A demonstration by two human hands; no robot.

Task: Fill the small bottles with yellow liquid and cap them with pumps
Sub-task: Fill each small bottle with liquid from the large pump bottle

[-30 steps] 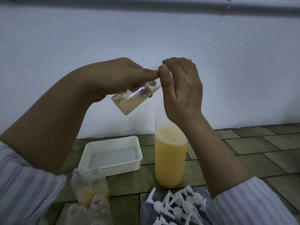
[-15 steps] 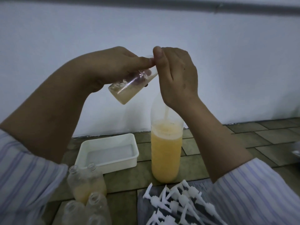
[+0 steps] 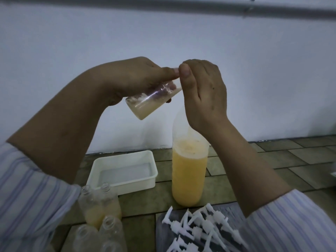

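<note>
Nearest, below the right hand (image 3: 205, 91), a heap of white pumps (image 3: 198, 231) lies ready for capping. Below the left hand (image 3: 134, 79) stand small bottles (image 3: 99, 211), two part-filled with yellow liquid, the closer ones seemingly empty. Past them, under both hands, sit a white tray (image 3: 123, 171) and the big yellow-liquid bottle (image 3: 189, 171), kept within reach for refilling, I judge. Up at chest height the left hand's fingers wrap a tilted small bottle (image 3: 151, 100), mouth toward the right hand, whose curled fingers and thumb pinch at that mouth; probably fitting a pump, though whatever it pinches is hidden.
</note>
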